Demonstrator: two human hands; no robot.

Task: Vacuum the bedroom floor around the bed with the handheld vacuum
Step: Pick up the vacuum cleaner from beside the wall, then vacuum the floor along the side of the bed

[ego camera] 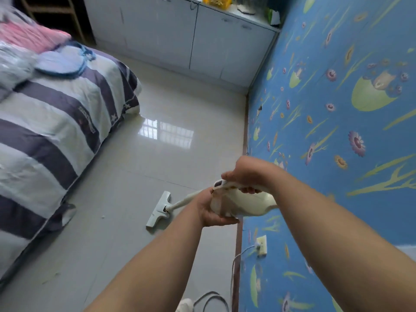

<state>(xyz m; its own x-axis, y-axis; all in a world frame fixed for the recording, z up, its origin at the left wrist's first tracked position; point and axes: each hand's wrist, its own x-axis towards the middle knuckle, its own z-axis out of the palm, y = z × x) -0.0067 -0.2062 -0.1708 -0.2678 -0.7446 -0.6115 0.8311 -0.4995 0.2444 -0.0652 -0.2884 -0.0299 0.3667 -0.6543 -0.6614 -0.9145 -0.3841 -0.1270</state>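
I hold a cream handheld vacuum (245,202) in front of me, near the blue wall. My right hand (249,174) grips its top handle from above. My left hand (211,210) cups the underside of the body. A thin wand runs down and left from the body to the flat white floor head (158,210), which rests on the glossy beige tile floor (157,165). The bed (51,122), covered with a purple and white striped quilt, stands to the left of the floor head, a short gap away.
White cabinets (186,39) line the far wall. Blue flowered wallpaper (337,109) covers the right wall, with a socket (262,245) and plugged-in cord low down. A dark cable (211,299) loops on the floor near my feet. Small crumbs (103,216) lie beside the bed.
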